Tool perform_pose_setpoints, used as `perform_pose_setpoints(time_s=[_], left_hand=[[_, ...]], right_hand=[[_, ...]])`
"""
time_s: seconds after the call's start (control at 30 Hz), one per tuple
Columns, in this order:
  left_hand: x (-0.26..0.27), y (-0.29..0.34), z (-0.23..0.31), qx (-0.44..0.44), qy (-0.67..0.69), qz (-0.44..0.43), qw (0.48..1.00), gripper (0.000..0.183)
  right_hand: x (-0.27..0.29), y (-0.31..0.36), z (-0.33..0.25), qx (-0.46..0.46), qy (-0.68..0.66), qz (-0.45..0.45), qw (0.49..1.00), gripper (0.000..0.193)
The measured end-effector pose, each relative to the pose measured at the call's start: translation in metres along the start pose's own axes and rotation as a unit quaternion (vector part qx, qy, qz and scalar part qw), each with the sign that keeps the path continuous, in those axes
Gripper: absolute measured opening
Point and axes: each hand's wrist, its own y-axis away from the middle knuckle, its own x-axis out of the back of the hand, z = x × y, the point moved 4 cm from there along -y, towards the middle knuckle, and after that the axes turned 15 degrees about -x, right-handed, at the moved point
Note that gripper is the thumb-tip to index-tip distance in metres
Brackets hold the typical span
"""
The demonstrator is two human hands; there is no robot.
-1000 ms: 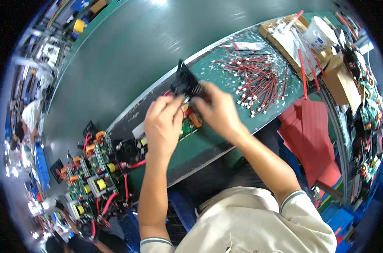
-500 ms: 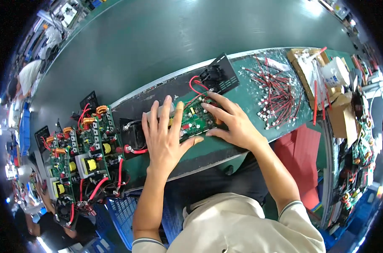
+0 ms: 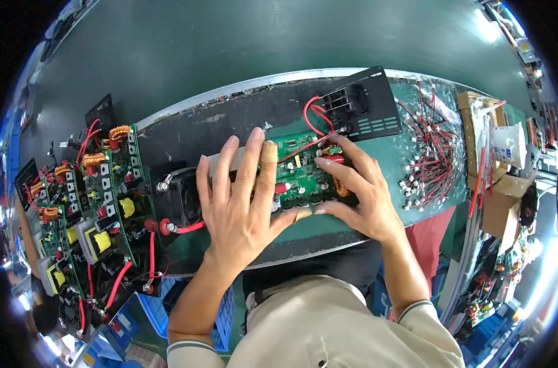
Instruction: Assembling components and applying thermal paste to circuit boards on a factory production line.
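Note:
A green circuit board (image 3: 297,175) lies flat on the bench in front of me, with copper coils at its right end. My left hand (image 3: 239,196) lies over its left part, fingers stretched and spread, hiding much of what is beneath. Round the right end my right hand (image 3: 362,187) is curled, thumb at the near edge and fingertips by the far edge and coils. Red wires (image 3: 316,113) run from the board to a black slotted panel (image 3: 380,101) beyond it. Left of my left hand sits a black fan (image 3: 184,196), with a thick red cable (image 3: 190,228) beside it.
Several similar boards (image 3: 95,208) stand upright at the left. A heap of red and black wires with white connectors (image 3: 429,153) lies to the right, beside a cardboard tray (image 3: 472,129) and a white tub (image 3: 509,146). Blue crates (image 3: 220,319) are below the bench.
My view has shifted, so the bench items appear farther left or right. The right hand's fingers have spread wider round the board's end, showing more of the coils. The left hand stays over the board.

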Motion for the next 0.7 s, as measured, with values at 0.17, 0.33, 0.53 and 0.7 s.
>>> perform_pose_setpoints(time_s=[0.17,0.33,0.53,0.7], left_hand=[[-0.0041,0.0016,-0.0020,-0.009,-0.013,0.017,1.000,0.093],[-0.0042,-0.0022,0.0010,-0.025,-0.027,0.026,0.999,0.087],[-0.0051,-0.0003,0.0037,-0.016,-0.040,0.008,0.999,0.080],[-0.0053,-0.0001,0.0017,-0.039,-0.069,-0.007,0.997,0.091]], right_hand=[[0.0009,-0.0015,0.0032,0.012,-0.008,-0.006,1.000,0.070],[0.0041,0.0022,0.0024,0.006,-0.018,0.008,1.000,0.069],[0.0017,0.0040,0.0040,-0.008,-0.025,0.005,1.000,0.066],[0.0005,0.0010,0.0027,-0.018,-0.041,0.008,0.999,0.063]])
